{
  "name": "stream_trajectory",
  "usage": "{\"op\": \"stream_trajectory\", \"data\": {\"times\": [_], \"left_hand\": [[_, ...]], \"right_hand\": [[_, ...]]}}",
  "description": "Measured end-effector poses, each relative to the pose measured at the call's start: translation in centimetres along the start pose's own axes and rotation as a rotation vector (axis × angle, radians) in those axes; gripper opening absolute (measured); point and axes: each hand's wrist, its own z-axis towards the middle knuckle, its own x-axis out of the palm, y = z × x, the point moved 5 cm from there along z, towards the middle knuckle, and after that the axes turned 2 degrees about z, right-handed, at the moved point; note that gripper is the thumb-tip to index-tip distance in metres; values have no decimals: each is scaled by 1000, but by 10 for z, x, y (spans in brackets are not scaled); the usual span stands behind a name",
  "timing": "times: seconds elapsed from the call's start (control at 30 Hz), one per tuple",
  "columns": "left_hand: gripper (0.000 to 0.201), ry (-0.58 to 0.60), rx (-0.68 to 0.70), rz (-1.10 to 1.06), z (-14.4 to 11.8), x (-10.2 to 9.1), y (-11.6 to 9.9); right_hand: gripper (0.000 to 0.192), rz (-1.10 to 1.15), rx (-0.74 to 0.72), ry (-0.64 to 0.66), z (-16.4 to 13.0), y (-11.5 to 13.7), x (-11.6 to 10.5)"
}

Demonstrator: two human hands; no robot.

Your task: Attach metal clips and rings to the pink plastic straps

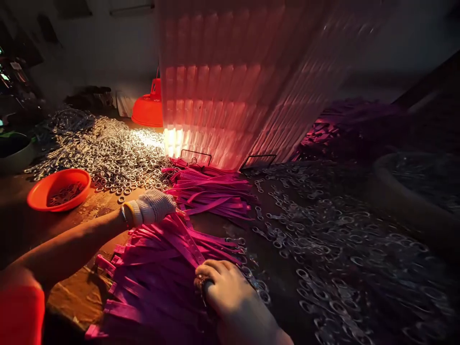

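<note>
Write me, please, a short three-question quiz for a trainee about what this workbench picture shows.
1. True or false: the left hand wears a white knit glove.
2. What does the bare right hand rest on?
A. the pink straps
B. the orange bowl
C. the heap of metal rings
3. Fill in: the orange bowl stands to the ____ of the gloved hand.

Key
1. True.
2. A; its fingers curl down onto the near bundle of straps, at its right edge.
3. Left; it sits on the wooden table near the ring heap.
</note>
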Motion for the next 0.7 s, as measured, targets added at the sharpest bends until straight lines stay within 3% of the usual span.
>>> {"op": "stream_trajectory", "data": {"times": [0.07, 0.17, 0.23, 0.33, 0.4, 0.5, 0.6, 0.7], "left_hand": [[18, 51, 7, 146, -16, -17, 1], [20, 127, -32, 218, -44, -35, -1], [17, 78, -140, -54, -57, -36, -9], [32, -30, -354, -797, -64, -18, -33], [43, 31, -421, -1165, -58, 3, -62], [43, 224, -458, -1707, -44, 23, -111], [38, 328, -350, -1896, -34, 26, -146], [47, 251, -295, -1915, -30, 25, -156]], "right_hand": [[20, -35, 0, -25, -9, -4, 5], [24, 1, 31, -144, -20, -15, -11], [28, 64, 86, -189, -23, -23, -24], [29, 228, 217, -165, -23, -34, -39], [25, 369, 298, -107, -21, -36, -49], [31, 473, 392, -55, -16, -27, -68], [33, 546, 481, -66, -4, -16, -78], [27, 681, 512, -58, 11, -13, -67]]}}
